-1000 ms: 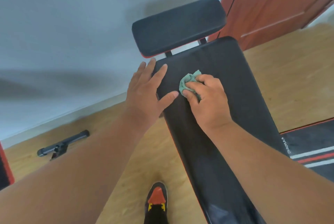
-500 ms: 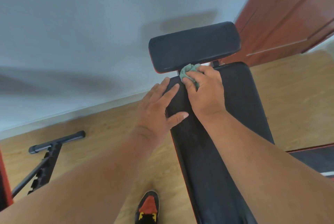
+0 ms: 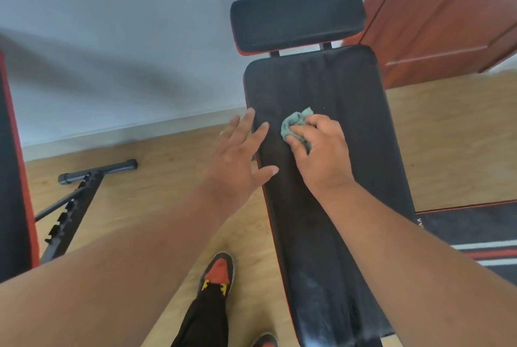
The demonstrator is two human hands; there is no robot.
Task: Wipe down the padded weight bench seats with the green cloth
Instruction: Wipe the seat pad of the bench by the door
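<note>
While the right grip bunches it: the green cloth [image 3: 297,125] is a soft, crumpled wad, grasped between thumb and curled fingers of the right hand [image 3: 321,150].
Worktop: the long bench pad [image 3: 330,192] is a black, smooth, rounded-corner slab with red edging; a pale smear shows low on it.
Headrest pad [image 3: 298,17]: shorter black cushion, beyond both grips, apart from the long pad.
Cloth's place: pressed on the long pad, poking out ahead of the right grip's knuckles, just right of the left grip's fingertips.
Left hand [image 3: 237,162]: released, fingers straight and spread, lying over the pad's left edge.
Arms: both bare forearms reach forward.
Floor [image 3: 156,178]: pale wood planks.
</note>
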